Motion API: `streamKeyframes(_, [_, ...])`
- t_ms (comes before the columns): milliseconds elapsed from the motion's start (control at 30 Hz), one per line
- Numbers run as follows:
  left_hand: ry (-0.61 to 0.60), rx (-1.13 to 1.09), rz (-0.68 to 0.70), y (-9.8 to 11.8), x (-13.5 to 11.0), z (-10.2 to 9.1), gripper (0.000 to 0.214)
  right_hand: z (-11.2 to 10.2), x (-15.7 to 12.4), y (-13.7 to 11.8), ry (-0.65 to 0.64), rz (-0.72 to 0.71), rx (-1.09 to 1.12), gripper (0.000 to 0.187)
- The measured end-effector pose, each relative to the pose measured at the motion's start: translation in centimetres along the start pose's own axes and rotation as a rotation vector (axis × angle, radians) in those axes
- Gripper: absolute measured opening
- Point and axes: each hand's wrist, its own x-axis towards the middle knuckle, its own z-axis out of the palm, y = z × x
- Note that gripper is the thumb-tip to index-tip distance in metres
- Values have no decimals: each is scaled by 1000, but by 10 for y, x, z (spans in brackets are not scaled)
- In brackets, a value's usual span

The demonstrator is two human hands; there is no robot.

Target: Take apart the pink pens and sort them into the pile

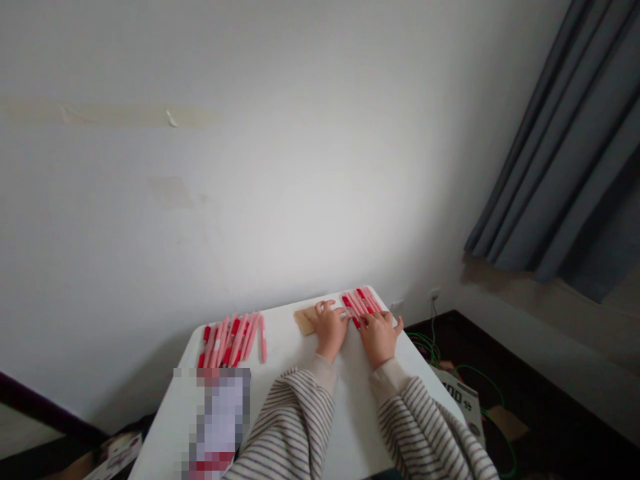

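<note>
Slim pink-and-red sticks that look like pens (361,300) lie side by side at the far right corner of the white table (295,363). My left hand (331,330) is at the left edge of this row, fingers bent and apart, its thumb reaching to the nearest pen. Beside it, my right hand (379,339) has its thumb and fingers closed at the near ends of the pens, little finger sticking out. The fingertips partly cover what they touch. Just left of my left hand lies a flat tan piece (305,321), partly hidden behind its fingers.
More pink and red pens (230,341) lie at the table's left, one slightly apart. A blurred-out object (220,420) is in front of them. A wall (300,167) rises behind the table. Green cable (493,383) and a printed box (463,393) are on the floor at right, below a grey curtain (560,167).
</note>
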Motion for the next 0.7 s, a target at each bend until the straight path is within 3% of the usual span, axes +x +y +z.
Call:
streamKeyframes(333, [0, -84, 56, 11, -2, 2, 24, -2, 0, -1, 21, 16, -9, 27])
streamKeyframes(700, [49, -124, 7, 17, -1, 11, 22, -4, 0, -3, 10, 36, 5, 25])
